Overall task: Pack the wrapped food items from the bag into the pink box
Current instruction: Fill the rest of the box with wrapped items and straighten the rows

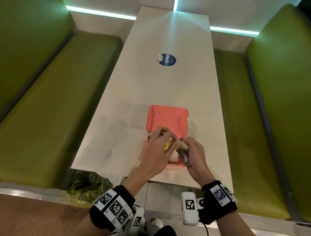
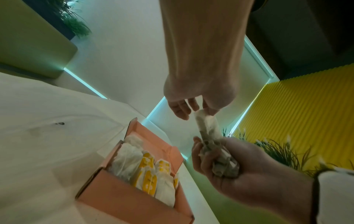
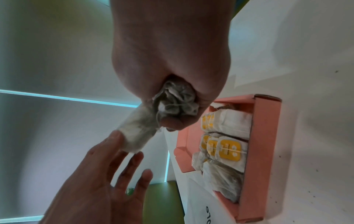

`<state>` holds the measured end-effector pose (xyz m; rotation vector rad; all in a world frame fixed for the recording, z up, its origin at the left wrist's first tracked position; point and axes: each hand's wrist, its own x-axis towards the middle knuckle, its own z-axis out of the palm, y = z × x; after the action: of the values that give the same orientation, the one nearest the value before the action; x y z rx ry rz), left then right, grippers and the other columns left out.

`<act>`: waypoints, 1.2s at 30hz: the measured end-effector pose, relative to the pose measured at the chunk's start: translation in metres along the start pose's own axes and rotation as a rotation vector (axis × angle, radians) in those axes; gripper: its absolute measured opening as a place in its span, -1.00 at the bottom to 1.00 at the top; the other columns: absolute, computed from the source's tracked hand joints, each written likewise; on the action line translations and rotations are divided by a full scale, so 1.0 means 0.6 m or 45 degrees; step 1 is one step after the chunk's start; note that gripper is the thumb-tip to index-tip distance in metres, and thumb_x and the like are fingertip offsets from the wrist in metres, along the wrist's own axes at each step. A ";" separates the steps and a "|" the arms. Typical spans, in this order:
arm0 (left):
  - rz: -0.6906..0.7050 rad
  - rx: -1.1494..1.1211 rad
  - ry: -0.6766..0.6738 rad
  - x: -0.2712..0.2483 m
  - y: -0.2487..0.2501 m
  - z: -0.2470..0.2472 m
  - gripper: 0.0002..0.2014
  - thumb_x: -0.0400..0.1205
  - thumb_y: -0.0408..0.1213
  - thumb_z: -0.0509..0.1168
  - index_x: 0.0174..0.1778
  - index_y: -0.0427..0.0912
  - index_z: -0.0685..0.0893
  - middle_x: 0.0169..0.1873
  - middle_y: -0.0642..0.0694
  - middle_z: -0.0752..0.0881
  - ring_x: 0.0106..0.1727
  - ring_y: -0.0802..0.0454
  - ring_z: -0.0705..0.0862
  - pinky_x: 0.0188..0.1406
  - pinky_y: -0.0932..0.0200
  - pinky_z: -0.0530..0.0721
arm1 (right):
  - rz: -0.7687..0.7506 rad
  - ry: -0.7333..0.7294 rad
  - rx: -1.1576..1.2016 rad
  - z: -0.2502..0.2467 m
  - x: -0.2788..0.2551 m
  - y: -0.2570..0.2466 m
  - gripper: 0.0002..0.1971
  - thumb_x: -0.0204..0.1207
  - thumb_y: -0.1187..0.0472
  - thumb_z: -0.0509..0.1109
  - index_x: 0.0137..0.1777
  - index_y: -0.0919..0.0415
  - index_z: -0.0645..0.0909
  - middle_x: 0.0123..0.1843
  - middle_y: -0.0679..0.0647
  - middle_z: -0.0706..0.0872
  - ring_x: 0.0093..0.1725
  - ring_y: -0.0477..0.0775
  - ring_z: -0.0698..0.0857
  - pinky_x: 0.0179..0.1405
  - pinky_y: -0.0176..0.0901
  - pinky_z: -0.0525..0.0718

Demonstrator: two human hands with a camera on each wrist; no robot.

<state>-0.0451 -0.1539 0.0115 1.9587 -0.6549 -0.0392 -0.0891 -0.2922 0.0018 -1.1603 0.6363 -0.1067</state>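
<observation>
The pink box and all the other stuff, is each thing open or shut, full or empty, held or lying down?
Pink box: open, lid up, on the table.
Packets in the box: packed in rows, nearly filling it.
Bunch of packets: held over the box.
Right hand: grips the bunch.
Left hand: pinches one packet's end.
White bag: lying flat beside the box.

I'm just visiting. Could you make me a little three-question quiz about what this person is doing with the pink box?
1. True or false: the pink box already has wrapped packets in it.
2. Which hand grips a bunch of packets? A) left hand B) right hand
3. Fill in: the left hand's fingertips pinch the free end of one ____.

Key: 1 true; 2 B; 3 packet.
</observation>
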 end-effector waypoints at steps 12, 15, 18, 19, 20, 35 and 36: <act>-0.069 -0.232 0.004 0.035 0.024 -0.061 -0.92 0.72 -0.38 0.32 -0.01 -0.22 0.72 -0.16 -0.02 0.75 -0.19 0.20 0.62 -0.26 0.36 0.55 | -0.393 -0.032 -0.420 -0.014 -0.009 -0.043 -0.87 0.65 0.30 0.38 0.05 0.22 0.77 -0.27 -0.04 0.71 -0.40 -0.08 0.56 -0.43 -0.21 0.49; -0.083 -0.265 -0.048 0.041 0.025 -0.065 -0.92 0.71 -0.36 0.33 -0.02 -0.19 0.75 -0.20 0.07 0.74 -0.24 0.28 0.62 -0.25 0.36 0.55 | -0.366 -0.297 -0.494 0.009 -0.025 -0.061 -0.89 0.60 0.23 0.46 0.03 0.26 0.75 -0.39 -0.07 0.62 -0.49 -0.08 0.50 -0.56 -0.27 0.43; -0.126 -0.349 -0.049 0.043 0.025 -0.069 -0.92 0.71 -0.29 0.34 0.06 -0.07 0.74 -0.24 0.12 0.72 -0.22 0.20 0.66 -0.20 0.15 0.65 | -0.397 -0.420 -0.645 0.024 -0.034 -0.062 -0.86 0.61 0.29 0.45 -0.17 0.31 0.71 -0.45 -0.03 0.57 -0.47 -0.02 0.47 -0.53 -0.23 0.41; -0.135 -0.382 -0.040 0.042 0.025 -0.072 -0.89 0.72 -0.26 0.34 0.13 -0.05 0.71 -0.21 0.11 0.71 -0.18 0.19 0.67 -0.16 0.19 0.65 | -0.389 -0.411 -0.629 0.026 -0.035 -0.061 -0.84 0.62 0.31 0.43 -0.19 0.34 0.70 -0.45 0.02 0.55 -0.46 0.01 0.46 -0.53 -0.20 0.39; -0.134 -0.409 -0.031 0.039 0.025 -0.075 -0.84 0.72 -0.23 0.33 0.21 -0.03 0.67 -0.15 0.09 0.71 -0.14 0.19 0.68 -0.12 0.24 0.64 | -0.379 -0.396 -0.586 0.027 -0.036 -0.061 -0.83 0.62 0.32 0.42 -0.20 0.36 0.68 -0.45 0.09 0.52 -0.45 0.06 0.44 -0.53 -0.17 0.38; -0.085 -0.418 0.081 0.023 0.020 -0.087 -0.75 0.67 -0.47 0.33 -0.02 0.04 0.68 -0.08 0.21 0.76 -0.08 0.09 0.75 -0.18 0.03 0.75 | -0.378 -0.339 -0.726 0.002 -0.035 -0.035 -0.92 0.55 0.31 0.51 -0.15 0.15 0.79 -0.27 -0.12 0.77 -0.39 -0.23 0.62 -0.32 -0.28 0.53; -0.087 -0.416 0.076 0.022 0.018 -0.087 -0.75 0.67 -0.47 0.33 -0.03 0.04 0.68 -0.08 0.20 0.76 -0.08 0.09 0.75 -0.18 0.03 0.74 | -0.396 -0.307 -0.734 0.000 -0.037 -0.039 -0.93 0.55 0.28 0.51 -0.14 0.13 0.79 -0.27 -0.14 0.77 -0.38 -0.23 0.63 -0.29 -0.22 0.55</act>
<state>-0.0228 -0.1206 0.0488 1.6593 -0.5073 -0.1223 -0.1016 -0.2935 0.0316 -1.7957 0.2677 -0.0449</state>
